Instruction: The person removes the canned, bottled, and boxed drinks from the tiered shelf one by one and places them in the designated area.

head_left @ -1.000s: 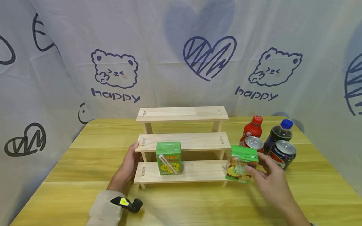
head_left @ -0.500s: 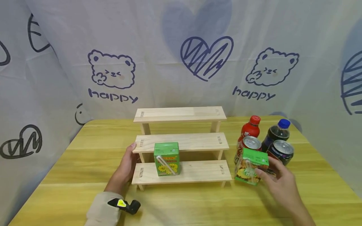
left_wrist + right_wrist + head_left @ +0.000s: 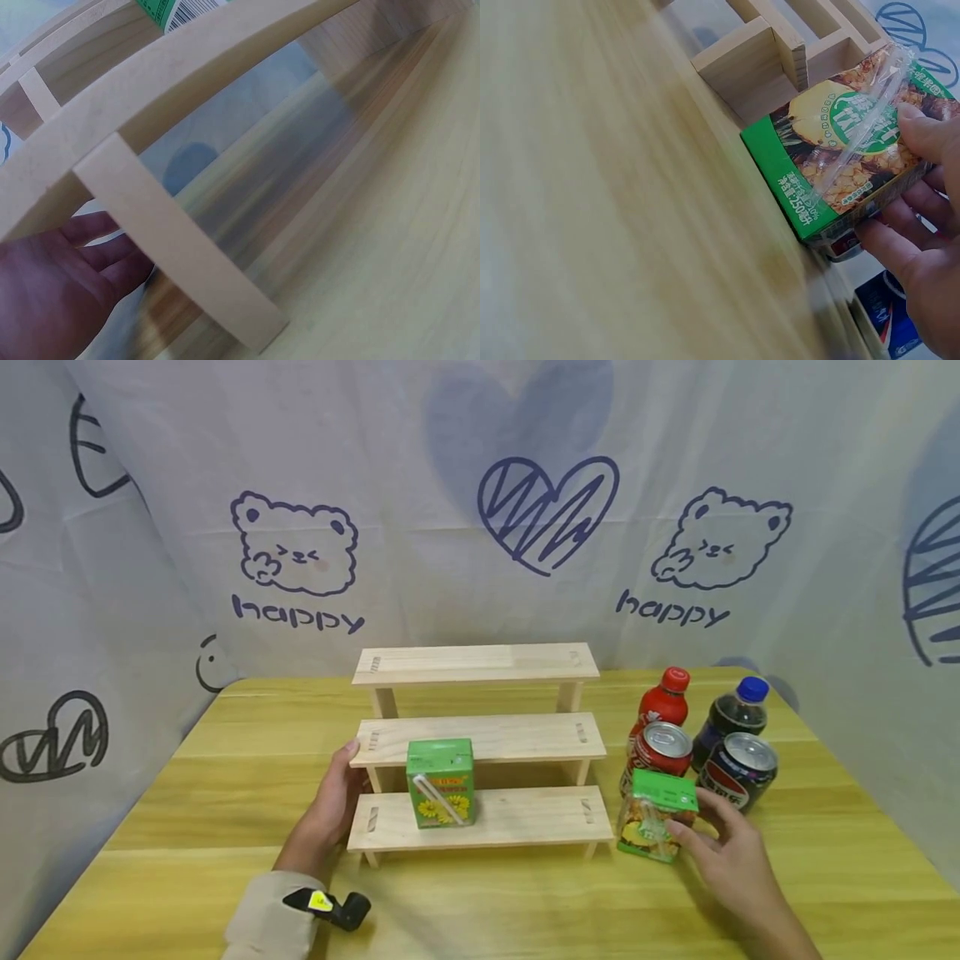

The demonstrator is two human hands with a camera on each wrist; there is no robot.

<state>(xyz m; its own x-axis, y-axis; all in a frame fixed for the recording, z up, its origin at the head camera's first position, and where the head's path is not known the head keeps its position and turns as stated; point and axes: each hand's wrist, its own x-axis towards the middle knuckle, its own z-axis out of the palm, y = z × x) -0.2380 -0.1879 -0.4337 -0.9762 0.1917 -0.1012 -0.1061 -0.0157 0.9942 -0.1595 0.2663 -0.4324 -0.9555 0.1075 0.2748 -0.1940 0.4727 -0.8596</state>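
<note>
My right hand [image 3: 731, 856] pinches a green juice box [image 3: 656, 818] with pineapple pictures and a clear-wrapped straw, thumb on its front and fingers at its side. In the right wrist view, the box's green base is down at the tabletop, beside the end of the wooden shelf [image 3: 742, 64]. My left hand [image 3: 333, 802] grips the left end of the three-tier wooden shelf [image 3: 480, 739] at the middle board; the left wrist view shows its fingers [image 3: 112, 251] behind a leg. Another green juice box [image 3: 441, 785], with yellow flowers, stands on the lowest board.
Behind the held box stand a red can [image 3: 660, 752], a dark can [image 3: 738, 772], a red bottle [image 3: 663, 702] and a dark cola bottle [image 3: 731, 722] with a blue cap. A printed curtain [image 3: 420, 577] hangs behind the wooden table [image 3: 187, 860].
The right hand has carried the pineapple juice box rightward off the lowest board's end, then down to the tabletop in front of the red can. The left hand stays on the shelf.
</note>
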